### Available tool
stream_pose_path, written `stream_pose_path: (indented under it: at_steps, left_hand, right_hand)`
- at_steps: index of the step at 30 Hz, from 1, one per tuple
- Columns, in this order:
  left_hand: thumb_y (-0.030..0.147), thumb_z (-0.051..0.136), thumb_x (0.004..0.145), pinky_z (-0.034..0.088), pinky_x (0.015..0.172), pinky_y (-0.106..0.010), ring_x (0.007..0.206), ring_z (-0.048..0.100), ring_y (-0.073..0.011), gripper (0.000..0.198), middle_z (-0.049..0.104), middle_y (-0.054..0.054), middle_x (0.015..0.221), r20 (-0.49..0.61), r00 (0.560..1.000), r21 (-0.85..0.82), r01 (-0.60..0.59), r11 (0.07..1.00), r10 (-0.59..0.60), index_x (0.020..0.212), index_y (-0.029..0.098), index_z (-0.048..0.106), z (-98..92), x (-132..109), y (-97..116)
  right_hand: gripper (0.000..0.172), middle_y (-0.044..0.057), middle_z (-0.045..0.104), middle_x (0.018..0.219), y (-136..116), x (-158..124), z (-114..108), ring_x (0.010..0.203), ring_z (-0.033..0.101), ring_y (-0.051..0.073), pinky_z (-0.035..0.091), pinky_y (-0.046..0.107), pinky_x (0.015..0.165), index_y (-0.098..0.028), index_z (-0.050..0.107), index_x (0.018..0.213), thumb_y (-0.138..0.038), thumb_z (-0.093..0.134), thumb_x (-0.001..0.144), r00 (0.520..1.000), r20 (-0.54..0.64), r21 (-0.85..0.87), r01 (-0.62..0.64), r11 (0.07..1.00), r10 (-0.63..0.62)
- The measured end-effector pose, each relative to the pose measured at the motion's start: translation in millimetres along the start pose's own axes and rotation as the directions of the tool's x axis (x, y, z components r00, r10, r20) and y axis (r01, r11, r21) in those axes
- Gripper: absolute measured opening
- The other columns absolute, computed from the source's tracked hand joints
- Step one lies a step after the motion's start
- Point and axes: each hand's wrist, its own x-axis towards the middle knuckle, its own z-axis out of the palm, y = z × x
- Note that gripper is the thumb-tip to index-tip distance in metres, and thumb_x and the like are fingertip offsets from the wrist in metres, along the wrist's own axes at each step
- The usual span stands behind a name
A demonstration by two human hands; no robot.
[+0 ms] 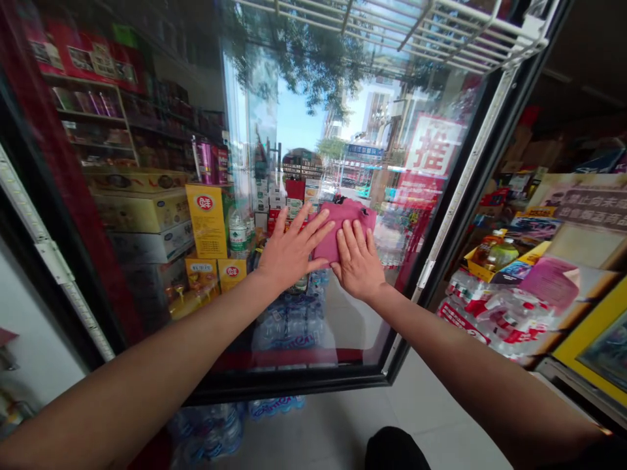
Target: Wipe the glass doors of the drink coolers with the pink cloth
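A folded pink cloth (pixel 325 236) is pressed flat against a glass door (pixel 353 320) with a black frame. My right hand (pixel 360 261) lies on the cloth, palm down, with its fingers stretched out. My left hand (pixel 291 248) is spread out beside it; its fingertips reach the cloth's left edge, and the rest of the hand is over the glass. Neither hand is wrapped around anything. Reflections of trees and buildings show across the pane.
A white wire rack (pixel 470 39) juts out at the upper right. Through the glass stand yellow cartons (pixel 208 225) and packs of bottled water (pixel 289 323). To the right are wrapped bottles with red labels (pixel 519 316) and a yellow-framed box (pixel 595 346). Below lies a tiled floor (pixel 304 434).
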Motion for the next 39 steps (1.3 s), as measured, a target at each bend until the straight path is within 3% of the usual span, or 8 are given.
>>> stream_pose_path:
  at_steps: [9,24,30,39]
  left_hand:
    - [0.066,0.054,0.105,-0.004,0.142,-0.072,0.177,-0.004,-0.0365,0.096,0.003,0.001,0.189,-0.006,0.999,0.046,0.04,0.998,-0.039,0.179,0.033,0.002,-11.2,-30,-44]
    - [0.062,0.056,0.106,-0.006,0.141,-0.073,0.178,-0.005,-0.0363,0.092,0.013,-0.006,0.19,-0.015,0.983,0.118,0.185,0.976,-0.185,0.18,0.03,0.011,-36.2,-86,-110]
    - [0.062,0.054,0.106,-0.007,0.14,-0.074,0.177,0.0,-0.0392,0.092,0.015,-0.007,0.19,-0.026,0.972,0.173,0.234,0.957,-0.233,0.18,0.028,0.012,-48.2,-110,-141]
    - [0.06,0.05,0.108,-0.009,0.14,-0.072,0.178,0.004,-0.0388,0.088,0.022,-0.01,0.188,-0.057,0.96,0.233,0.281,0.931,-0.275,0.18,0.024,0.015,-72.3,-144,-191]
  right_hand:
    - [0.091,0.025,0.016,0.187,-43,37,5,0.177,0.004,0.042,0.016,0.077,0.14,-0.006,0.015,0.179,-0.042,0.058,0.108,0.999,-0.031,0.041,0.027,0.999,-0.025]
    - [0.088,0.022,0.013,0.188,-117,110,2,0.178,0.005,0.04,0.004,0.07,0.143,-0.004,0.015,0.179,-0.041,0.054,0.109,0.991,-0.028,0.137,0.132,0.982,-0.129]
    - [0.09,0.02,0.011,0.189,-150,143,0,0.178,0.006,0.038,0.005,0.068,0.144,-0.004,0.012,0.18,-0.039,0.055,0.108,0.983,-0.048,0.18,0.184,0.966,-0.179]
    - [0.086,0.023,0.013,0.188,-203,196,0,0.177,0.01,0.039,0.004,0.066,0.144,0.0,0.021,0.176,-0.034,0.058,0.107,0.965,-0.09,0.25,0.26,0.933,-0.245]
